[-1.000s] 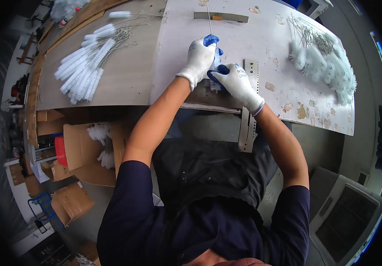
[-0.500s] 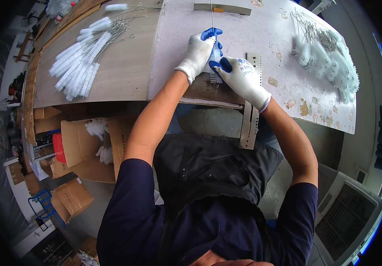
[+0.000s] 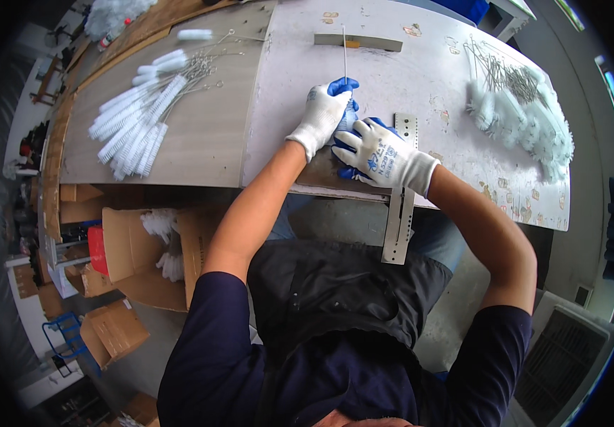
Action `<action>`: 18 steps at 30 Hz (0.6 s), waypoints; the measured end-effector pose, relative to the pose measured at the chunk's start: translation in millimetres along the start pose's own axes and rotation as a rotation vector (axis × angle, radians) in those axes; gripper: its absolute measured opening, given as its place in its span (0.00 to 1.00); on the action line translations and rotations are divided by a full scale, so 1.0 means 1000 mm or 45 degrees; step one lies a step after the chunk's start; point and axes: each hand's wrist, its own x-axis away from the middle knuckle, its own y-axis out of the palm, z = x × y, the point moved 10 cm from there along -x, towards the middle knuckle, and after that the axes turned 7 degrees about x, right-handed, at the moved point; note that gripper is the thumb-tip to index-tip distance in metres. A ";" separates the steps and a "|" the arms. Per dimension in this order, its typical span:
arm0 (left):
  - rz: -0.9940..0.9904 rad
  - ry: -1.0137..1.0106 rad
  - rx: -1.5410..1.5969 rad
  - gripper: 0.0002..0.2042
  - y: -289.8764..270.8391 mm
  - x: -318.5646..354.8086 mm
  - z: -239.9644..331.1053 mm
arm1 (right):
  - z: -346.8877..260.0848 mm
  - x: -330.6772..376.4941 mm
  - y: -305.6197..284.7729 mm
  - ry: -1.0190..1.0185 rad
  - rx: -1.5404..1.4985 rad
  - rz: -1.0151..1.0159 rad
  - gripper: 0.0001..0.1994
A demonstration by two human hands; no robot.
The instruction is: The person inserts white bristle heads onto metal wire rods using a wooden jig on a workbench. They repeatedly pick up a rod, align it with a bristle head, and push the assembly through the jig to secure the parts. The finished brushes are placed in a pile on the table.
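Left grip (image 3: 332, 110) clamps the brush (image 3: 345, 64) above the table's (image 3: 289, 78) near side; right hand (image 3: 378, 153) covers its bristles, closure unclear. Midway, seemingly: one in work, left bunch (image 3: 139, 110) and right bunch (image 3: 524, 110) lying apart.

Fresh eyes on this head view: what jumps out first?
Upper middle, the gloved left hand is closed around a thin-stemmed brush, with the gloved right hand close by, fingers spread. Then the fan of slim white brushes at left and the fluffier white heap at right on the table. Last, the perforated metal strip jutting past the table's near edge.
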 end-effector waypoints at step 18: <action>0.071 0.125 -0.020 0.12 0.028 0.010 0.011 | -0.007 -0.005 0.016 0.139 0.098 -0.198 0.10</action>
